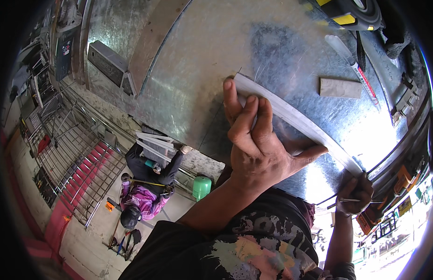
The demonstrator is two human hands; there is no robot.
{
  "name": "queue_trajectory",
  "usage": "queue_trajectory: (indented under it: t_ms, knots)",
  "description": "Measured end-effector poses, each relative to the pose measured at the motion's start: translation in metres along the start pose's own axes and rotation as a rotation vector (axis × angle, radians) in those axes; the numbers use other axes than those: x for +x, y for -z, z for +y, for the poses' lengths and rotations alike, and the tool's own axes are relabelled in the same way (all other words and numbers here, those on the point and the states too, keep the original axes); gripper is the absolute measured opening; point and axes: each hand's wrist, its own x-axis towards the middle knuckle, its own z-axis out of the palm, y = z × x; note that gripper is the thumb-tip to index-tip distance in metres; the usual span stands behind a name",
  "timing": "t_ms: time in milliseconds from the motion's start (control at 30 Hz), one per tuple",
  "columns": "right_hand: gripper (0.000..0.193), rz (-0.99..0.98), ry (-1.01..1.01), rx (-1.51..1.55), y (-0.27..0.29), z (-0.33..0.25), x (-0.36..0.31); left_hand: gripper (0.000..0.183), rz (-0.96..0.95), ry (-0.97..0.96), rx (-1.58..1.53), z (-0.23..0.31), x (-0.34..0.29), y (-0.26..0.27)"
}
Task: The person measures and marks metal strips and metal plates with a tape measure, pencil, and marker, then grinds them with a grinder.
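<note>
A long pale metal straightedge (291, 111) lies slanted across the grey sheet-metal surface (212, 60). My left hand (263, 144) presses along its near edge, with the fingers spread and the thumb stretched to the right. At the bar's right end, my right hand (357, 195) is closed around a thin pointed rod (349, 200), whose tip is hard to make out. Fine dark lines show on the sheet near the straightedge's left end. Farther right lie a white marker pen (354, 67) with red on it and a small grey rectangular block (340, 87).
A black and yellow tape measure (361, 14) sits at the far right. A rectangular metal channel (109, 65) lies at the left. Below the sheet's left edge, another person (142, 198) works on the floor beside a green cylinder (202, 188) and a metal grille (81, 163).
</note>
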Motion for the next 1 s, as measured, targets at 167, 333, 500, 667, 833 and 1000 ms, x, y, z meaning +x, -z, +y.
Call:
queue_trajectory:
  t_ms: [167,333,500,667,833,1000]
  knots:
    - [0.035,-0.006,0.006,-0.020,0.002,0.000,0.001,0.131,-0.007,-0.006,0.001,0.000,0.000,-0.001]
    - [0.034,0.013,0.000,0.005,0.000,0.001,-0.001,0.121,-0.029,0.059,-0.070,-0.010,-0.019,-0.003]
    - [0.033,-0.039,0.042,-0.039,0.004,0.003,0.002,0.121,-0.038,0.064,-0.074,-0.009,-0.018,-0.003]
    - [0.033,0.010,0.022,-0.034,0.000,0.001,0.001,0.122,-0.042,0.062,-0.066,-0.009,-0.017,-0.003]
    - [0.033,-0.008,0.040,-0.081,0.001,0.000,0.003,0.120,-0.047,0.062,-0.055,-0.009,-0.016,0.000]
    - [0.033,-0.010,0.018,-0.040,0.003,0.002,0.000,0.100,-0.049,-0.050,-0.025,-0.027,-0.013,0.006]
